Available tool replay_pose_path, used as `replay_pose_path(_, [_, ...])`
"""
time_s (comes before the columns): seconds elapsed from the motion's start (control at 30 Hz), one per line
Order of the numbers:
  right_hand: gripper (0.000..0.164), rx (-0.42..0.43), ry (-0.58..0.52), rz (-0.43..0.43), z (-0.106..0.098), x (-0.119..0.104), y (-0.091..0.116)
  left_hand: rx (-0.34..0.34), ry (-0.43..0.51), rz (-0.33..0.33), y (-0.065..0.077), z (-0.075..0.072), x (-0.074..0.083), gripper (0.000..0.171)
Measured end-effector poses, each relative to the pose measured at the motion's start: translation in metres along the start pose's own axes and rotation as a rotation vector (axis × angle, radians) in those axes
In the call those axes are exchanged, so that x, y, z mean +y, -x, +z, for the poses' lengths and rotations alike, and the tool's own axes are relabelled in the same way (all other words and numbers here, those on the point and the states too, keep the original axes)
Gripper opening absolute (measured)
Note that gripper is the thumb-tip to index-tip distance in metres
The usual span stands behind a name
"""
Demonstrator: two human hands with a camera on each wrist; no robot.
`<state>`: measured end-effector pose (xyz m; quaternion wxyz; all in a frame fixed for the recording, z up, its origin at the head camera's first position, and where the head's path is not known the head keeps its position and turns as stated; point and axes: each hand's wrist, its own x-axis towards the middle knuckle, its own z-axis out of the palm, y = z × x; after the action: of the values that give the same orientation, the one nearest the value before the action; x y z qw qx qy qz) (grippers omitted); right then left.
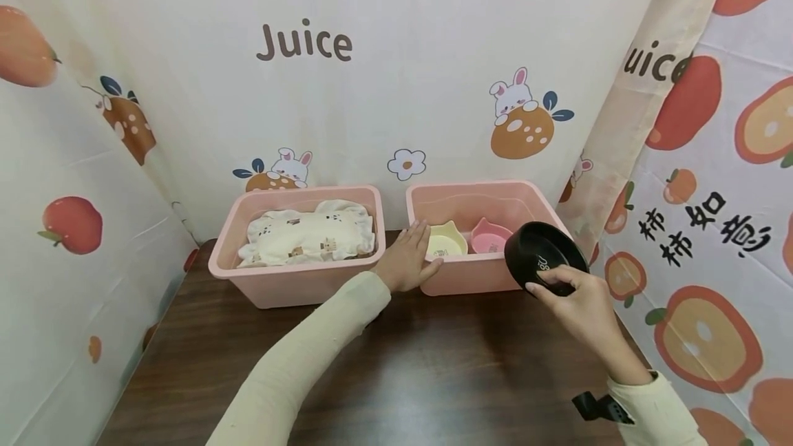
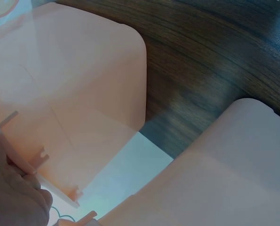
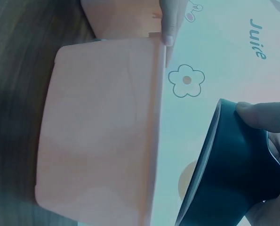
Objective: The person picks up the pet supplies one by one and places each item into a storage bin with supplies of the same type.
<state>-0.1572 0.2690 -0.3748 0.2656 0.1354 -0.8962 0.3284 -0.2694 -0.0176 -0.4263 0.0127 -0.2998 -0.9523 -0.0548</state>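
Note:
My right hand holds a black bowl with a small pale marking, tilted over the front right corner of the right pink bin. In the right wrist view the thumb presses on the dark side of the bowl. My left hand rests on that bin's left rim, its fingers stretched out toward the back. Inside the bin sit a yellow cat-eared bowl and a pink cat-eared bowl, side by side.
A second pink bin stands to the left, with a frilled, bear-print cushion inside. Both bins are on a dark wooden table. Behind them hangs a printed curtain, and patterned cloth closes off the right side.

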Motion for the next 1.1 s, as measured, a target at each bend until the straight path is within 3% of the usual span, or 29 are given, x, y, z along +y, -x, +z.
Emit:
replay_pose_path(0.43, [0.014,-0.042,0.000,-0.026,0.020,-0.003,-0.038,0.033,0.030,0.002,0.003,-0.001,-0.003,0.077])
replay_pose_path(0.73, [0.015,-0.098,-0.042,-0.092,0.041,-0.002,-0.066,-0.006,0.003,-0.014,-0.001,0.001,0.001,0.079])
replay_pose_path(1.1, [0.020,-0.221,-0.030,-0.022,0.077,0.004,-0.094,-0.018,0.027,-0.030,0.000,0.000,0.001,0.078])
